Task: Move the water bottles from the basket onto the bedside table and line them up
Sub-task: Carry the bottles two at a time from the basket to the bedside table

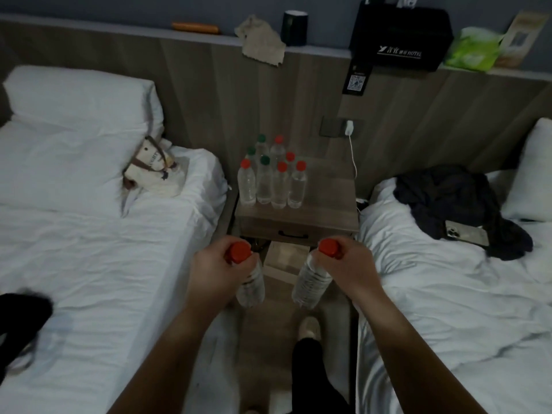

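Two bottles in carry, short of the bedside table [328, 189]: our left hand [213, 271] clamps one bottle [250, 289] at the neck, our right hand [349, 268] the other bottle [310, 283]. Eight standing bottles [279, 186] crowd its left. Next, we judge: stand ours alongside, in line.

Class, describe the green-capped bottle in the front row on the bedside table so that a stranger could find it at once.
Between the two white beds stands a wooden bedside table. Four bottles form its nearest row; the green-capped bottle is second from the left. Its row neighbours all have red caps.
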{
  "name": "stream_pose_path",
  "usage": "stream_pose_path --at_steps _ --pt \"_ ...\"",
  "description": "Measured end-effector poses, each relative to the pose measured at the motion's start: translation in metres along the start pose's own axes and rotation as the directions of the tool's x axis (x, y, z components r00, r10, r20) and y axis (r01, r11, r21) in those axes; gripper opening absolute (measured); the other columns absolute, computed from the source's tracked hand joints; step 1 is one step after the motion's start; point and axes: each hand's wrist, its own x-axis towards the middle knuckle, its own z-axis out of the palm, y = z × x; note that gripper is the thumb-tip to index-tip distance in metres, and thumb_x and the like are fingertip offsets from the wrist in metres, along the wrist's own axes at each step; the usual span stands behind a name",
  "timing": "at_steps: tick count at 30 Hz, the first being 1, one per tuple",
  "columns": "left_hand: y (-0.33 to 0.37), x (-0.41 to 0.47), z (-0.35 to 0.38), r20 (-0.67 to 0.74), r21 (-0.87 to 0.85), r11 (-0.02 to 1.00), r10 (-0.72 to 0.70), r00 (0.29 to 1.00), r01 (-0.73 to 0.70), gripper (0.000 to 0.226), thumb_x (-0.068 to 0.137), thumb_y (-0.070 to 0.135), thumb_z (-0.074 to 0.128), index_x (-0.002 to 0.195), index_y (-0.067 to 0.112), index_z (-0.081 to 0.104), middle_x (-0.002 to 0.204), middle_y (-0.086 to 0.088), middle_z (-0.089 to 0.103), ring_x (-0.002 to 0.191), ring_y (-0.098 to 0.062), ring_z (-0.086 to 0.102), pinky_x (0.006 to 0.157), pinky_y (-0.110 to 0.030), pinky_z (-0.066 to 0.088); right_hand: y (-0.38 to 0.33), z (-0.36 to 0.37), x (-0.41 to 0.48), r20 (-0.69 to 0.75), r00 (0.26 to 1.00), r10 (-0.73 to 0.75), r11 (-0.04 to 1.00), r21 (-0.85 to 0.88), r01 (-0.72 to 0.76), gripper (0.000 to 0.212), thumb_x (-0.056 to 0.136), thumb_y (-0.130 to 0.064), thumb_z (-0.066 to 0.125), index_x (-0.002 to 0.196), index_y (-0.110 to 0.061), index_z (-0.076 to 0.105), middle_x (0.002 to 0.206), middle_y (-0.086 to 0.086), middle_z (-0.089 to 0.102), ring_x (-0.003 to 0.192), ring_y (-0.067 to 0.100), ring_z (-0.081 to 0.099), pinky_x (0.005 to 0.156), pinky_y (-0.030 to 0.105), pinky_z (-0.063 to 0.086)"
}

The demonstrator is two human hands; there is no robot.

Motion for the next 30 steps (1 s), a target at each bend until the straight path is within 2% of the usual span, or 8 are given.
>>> stream_pose_path --at_steps 4,8,10,13,19,22,26,30 --pt "0.026 0.059 0.04 0.044 0.007 0.999 0.039 0.998 -0.04 0.013 0.073 0.02 0.076 0.08 0.025 0.067 0.073 0.007 0.067 0.07 -0.004 0.062 0.065 -0.026 0.054 0.012 -0.017 0.075 0.031 0.999 -0.043 0.999 0.006 0.043 0.018 0.076 -0.026 0.075 0.093 -0.026 0.066 0.079 -0.014 0.062 0.077 0.001 0.058 0.069 0.017 0.043" --pt "0.056 0.114 0.083 0.111 0.084 0.993 0.07 0.991 -0.079 0.025 0.074 0.025 0.077 0.081 0.04 0.057 0.074 0.021 0.06 0.079 0.013 0.057 0.067 -0.008 0.047 0.021 -0.043 0.144 0.037 0.999 -0.033 0.999 0.001 0.033 0.016 0.076 -0.029 0.074 0.088 -0.03 0.063 0.078 -0.017 0.062 0.076 -0.002 0.058 0.071 0.02 0.047" --pt "0.073 0.143 0.102 0.131 0.097 0.991 0.079 0.988 -0.092 0.025 0.075 0.029 0.076 0.08 0.043 0.056 0.075 0.02 0.061 0.08 0.011 0.058 0.066 -0.008 0.047 0.024 -0.059 0.178 0.037 0.999 -0.029 0.999 -0.024 0.03 0.018 0.077 -0.029 0.074 0.089 -0.03 0.061 0.077 -0.019 0.061 0.075 -0.004 0.056 0.073 0.021 0.045" --pt "0.095 0.185 0.128 0.171 0.075 0.986 0.137 0.976 -0.151 0.016 0.076 0.027 0.073 0.081 0.037 0.061 0.074 0.014 0.064 0.075 0.001 0.061 0.068 -0.015 0.049 0.024 -0.079 0.225 0.055 0.997 -0.054 0.995 -0.083 0.059 0.017 0.078 -0.029 0.072 0.087 -0.032 0.058 0.075 -0.02 0.058 0.073 -0.003 0.055 0.074 0.022 0.043" --pt "0.13 0.273 0.164 0.182 0.07 0.982 0.163 0.97 -0.178 0.013 0.078 0.031 0.069 0.09 0.03 0.065 0.073 0.02 0.059 0.068 0.01 0.057 0.063 -0.002 0.039 0.026 -0.1 0.299 -0.004 0.999 -0.055 0.991 -0.127 0.054 0.019 0.076 -0.029 0.074 0.086 -0.032 0.058 0.076 -0.014 0.06 0.077 0.008 0.058 0.076 0.027 0.045" --pt "0.136 0.32 0.179 0.19 0.069 0.975 0.194 0.962 -0.211 0.015 0.077 0.031 0.071 0.091 0.028 0.065 0.078 0.017 0.06 0.073 0.006 0.056 0.068 -0.006 0.04 0.026 -0.101 0.334 -0.018 0.999 -0.036 0.992 -0.123 0.034 0.018 0.077 -0.027 0.074 0.084 -0.031 0.058 0.071 -0.015 0.058 0.071 0.001 0.055 0.072 0.024 0.043" --pt "0.128 0.384 0.195 0.263 0.163 0.942 0.246 0.933 -0.295 0.022 0.074 0.041 0.073 0.089 0.029 0.064 0.08 0.014 0.064 0.078 -0.004 0.06 0.073 -0.022 0.047 0.029 -0.084 0.38 -0.047 0.999 0.008 0.99 -0.141 -0.015 0.017 0.077 -0.03 0.073 0.09 -0.026 0.061 0.079 -0.005 0.064 0.081 0.016 0.063 0.075 0.033 0.051" --pt "0.107 0.454 0.214 0.43 0.247 0.917 0.187 0.883 -0.314 0.022 0.073 0.044 0.071 0.089 0.032 0.062 0.085 0.01 0.067 0.084 -0.01 0.062 0.075 -0.031 0.051 0.026 -0.061 0.423 -0.06 0.993 0.105 0.964 -0.239 -0.116 0.024 0.079 -0.04 0.067 0.098 -0.03 0.057 0.078 -0.011 0.059 0.074 0.01 0.057 0.068 0.027 0.043"
